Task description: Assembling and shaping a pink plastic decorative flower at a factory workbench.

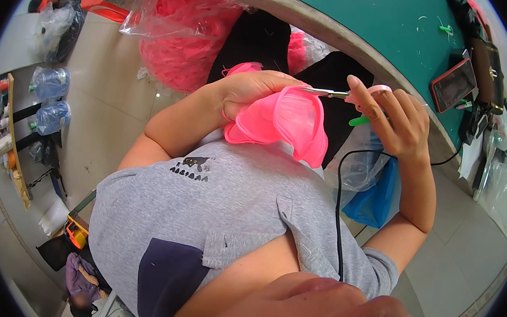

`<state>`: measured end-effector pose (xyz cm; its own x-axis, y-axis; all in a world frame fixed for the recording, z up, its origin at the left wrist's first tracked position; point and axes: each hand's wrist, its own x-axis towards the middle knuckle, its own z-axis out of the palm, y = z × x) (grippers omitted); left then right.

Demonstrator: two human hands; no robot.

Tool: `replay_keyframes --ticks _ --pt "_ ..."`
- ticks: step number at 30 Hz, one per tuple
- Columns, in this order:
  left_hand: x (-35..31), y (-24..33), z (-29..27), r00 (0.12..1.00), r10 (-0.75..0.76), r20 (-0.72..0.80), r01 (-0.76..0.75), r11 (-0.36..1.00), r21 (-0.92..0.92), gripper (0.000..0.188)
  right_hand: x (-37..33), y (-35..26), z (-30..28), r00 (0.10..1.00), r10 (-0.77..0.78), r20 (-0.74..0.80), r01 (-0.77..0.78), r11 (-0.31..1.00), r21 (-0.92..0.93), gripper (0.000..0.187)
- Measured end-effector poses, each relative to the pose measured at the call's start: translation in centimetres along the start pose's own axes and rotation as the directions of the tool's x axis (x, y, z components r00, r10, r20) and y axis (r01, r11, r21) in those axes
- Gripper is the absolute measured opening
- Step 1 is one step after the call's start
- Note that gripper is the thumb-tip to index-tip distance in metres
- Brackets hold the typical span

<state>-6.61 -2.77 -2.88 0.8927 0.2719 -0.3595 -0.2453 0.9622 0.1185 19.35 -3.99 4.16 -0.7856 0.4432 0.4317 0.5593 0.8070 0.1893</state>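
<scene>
Pink garment (pixel 283 122) held up over the lap, just off the green worktop (pixel 388 32) edge. Left hand (pixel 250 89) clamps its upper rim; right hand (pixel 396 119) grips small scissors (pixel 336 93), blades at the rim, handles mostly hidden by fingers. Phone (pixel 453 85) near the worktop's right edge; bagged pink pieces (pixel 179 39) below.

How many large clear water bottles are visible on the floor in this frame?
2: one water bottle at far left, the second water bottle just below it. Others may be hidden beyond the rim.
</scene>
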Motion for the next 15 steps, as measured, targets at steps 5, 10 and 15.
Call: replay_keyframes --ticks 5,10,15 --pt "-0.02 -0.11 -0.39 1.000 0.008 0.024 -0.008 1.000 0.008 0.027 0.09 -0.06 0.30 1.000 -0.009 -0.021 0.009 1.000 0.017 0.058" --pt "-0.08 -0.11 -0.20 0.999 0.015 0.028 -0.016 1.000 0.009 0.027 0.03 -0.22 0.64 0.999 0.018 -0.035 -0.017 0.999 0.036 0.059" --pt "-0.02 -0.21 -0.37 0.999 0.026 0.027 -0.027 0.999 0.023 0.029 0.20 -0.16 0.88 0.998 0.003 -0.057 0.001 0.998 0.066 0.059"
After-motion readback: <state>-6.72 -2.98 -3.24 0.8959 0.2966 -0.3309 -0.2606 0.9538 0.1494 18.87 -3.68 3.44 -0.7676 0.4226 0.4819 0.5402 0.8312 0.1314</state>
